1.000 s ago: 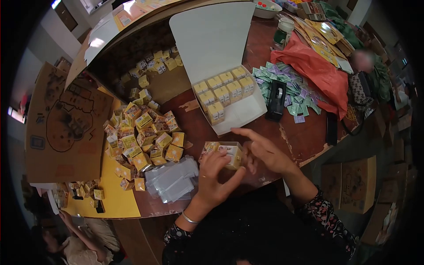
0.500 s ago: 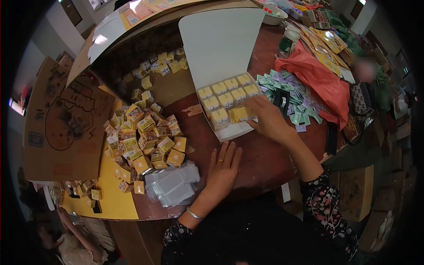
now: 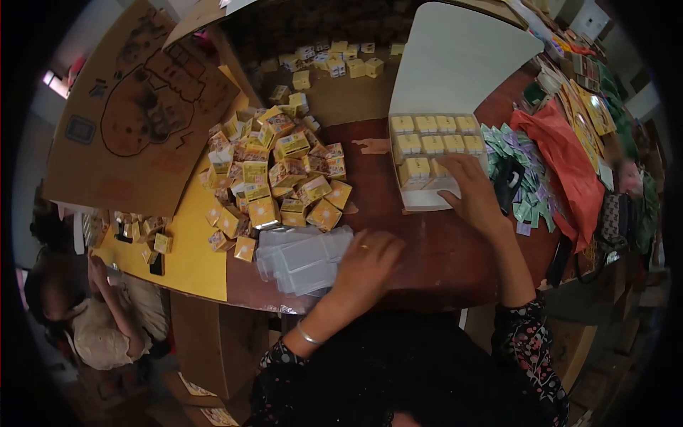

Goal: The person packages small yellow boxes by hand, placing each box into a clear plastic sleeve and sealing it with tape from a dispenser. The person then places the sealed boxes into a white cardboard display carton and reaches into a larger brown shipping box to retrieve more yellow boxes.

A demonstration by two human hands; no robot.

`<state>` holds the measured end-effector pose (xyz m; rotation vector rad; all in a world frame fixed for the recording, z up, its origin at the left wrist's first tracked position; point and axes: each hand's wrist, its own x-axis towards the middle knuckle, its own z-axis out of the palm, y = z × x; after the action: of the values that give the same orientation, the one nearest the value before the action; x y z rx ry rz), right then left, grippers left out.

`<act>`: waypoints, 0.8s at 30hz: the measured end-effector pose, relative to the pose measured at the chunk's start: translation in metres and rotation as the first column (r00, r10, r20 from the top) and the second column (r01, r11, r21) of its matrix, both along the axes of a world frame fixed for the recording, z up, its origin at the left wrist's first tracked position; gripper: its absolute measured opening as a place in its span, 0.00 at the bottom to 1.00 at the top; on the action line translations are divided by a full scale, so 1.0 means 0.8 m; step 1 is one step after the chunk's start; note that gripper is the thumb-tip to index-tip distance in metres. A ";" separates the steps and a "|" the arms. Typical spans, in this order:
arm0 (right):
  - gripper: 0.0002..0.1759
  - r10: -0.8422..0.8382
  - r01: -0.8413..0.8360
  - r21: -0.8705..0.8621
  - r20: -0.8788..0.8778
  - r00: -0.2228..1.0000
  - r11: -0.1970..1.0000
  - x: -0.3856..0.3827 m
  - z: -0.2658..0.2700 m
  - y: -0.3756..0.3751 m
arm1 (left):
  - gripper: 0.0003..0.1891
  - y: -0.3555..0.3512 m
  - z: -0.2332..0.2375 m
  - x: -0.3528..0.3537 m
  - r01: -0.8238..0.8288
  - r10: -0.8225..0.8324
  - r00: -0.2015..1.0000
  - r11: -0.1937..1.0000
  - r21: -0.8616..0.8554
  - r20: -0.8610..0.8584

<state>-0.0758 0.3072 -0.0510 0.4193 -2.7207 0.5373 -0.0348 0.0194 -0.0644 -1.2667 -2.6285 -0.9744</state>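
A red table (image 3: 441, 252) bears a white carton (image 3: 425, 200), yellow boxes (image 3: 290, 173), clear sleeves (image 3: 304, 261) and green sachets (image 3: 535, 193).

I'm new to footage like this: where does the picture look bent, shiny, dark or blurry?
Head view: the table bows and the corners go black, probably from a wide lens; the clear plastic shows pale glare; the big carton is dim inside; the left hand looks slightly blurred.

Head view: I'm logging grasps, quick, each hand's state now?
Left hand: loosely open, nothing visibly held.
Right hand: over white carton; grip cannot be told.
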 end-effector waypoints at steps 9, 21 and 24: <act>0.21 -0.001 -0.029 -0.222 -0.131 0.991 0.975 0.056 0.026 -0.065 | 0.31 -0.156 -0.006 -0.036 -0.350 0.393 0.908 0.902 -0.253 0.148; 0.18 0.381 0.020 -0.807 0.301 0.874 0.590 0.088 0.029 -0.172 | 0.16 -0.136 0.012 -0.015 -0.494 0.419 0.854 0.841 0.223 0.309; 0.22 0.364 -0.064 -0.791 0.207 0.908 0.609 0.084 0.030 -0.188 | 0.16 -0.119 0.042 -0.004 -0.380 0.342 0.923 0.880 0.285 0.176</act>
<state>-0.0084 0.1564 -0.0268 0.4396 -2.3982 1.9226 -0.0376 -0.0760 -0.0310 -0.6325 -2.5200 -1.3588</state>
